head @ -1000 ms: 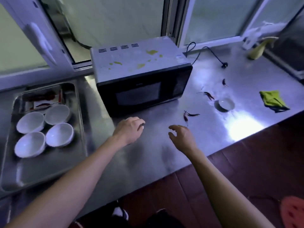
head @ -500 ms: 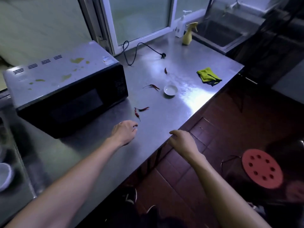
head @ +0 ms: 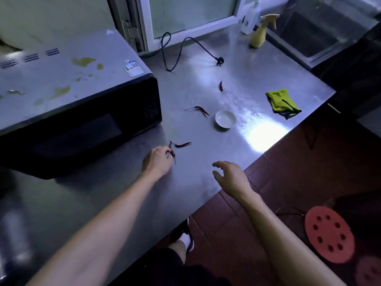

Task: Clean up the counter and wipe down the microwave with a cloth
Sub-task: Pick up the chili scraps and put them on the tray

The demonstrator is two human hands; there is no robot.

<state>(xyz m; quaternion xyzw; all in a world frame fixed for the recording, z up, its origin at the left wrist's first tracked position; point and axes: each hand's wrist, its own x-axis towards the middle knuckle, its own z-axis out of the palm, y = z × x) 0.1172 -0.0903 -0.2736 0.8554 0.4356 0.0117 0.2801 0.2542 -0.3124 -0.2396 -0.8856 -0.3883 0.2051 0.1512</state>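
Note:
A black microwave (head: 78, 120) with a grey top marked by yellow-green stains stands at the left of the steel counter (head: 206, 79). Several dried red chilies lie scattered on the counter. My left hand (head: 157, 161) has its curled fingertips closed on the nearest chili (head: 172, 152), which still lies on the steel beside another chili (head: 182, 144). My right hand (head: 228, 175) hovers open near the counter's front edge, holding nothing. A green cloth (head: 281, 103) lies crumpled at the right. A small white dish (head: 225, 118) sits mid-counter.
Two more chilies (head: 199, 110) (head: 221, 86) lie further back. The microwave's black cord and plug (head: 219, 61) trail by the window. A yellow spray bottle (head: 258, 36) stands at the back next to a sink (head: 317, 32). A red stool (head: 328, 234) stands on the floor.
The view has swung right and closer to the counter. My left hand reached forward onto the nearest chili. My right hand lifted slightly and opened by the counter edge.

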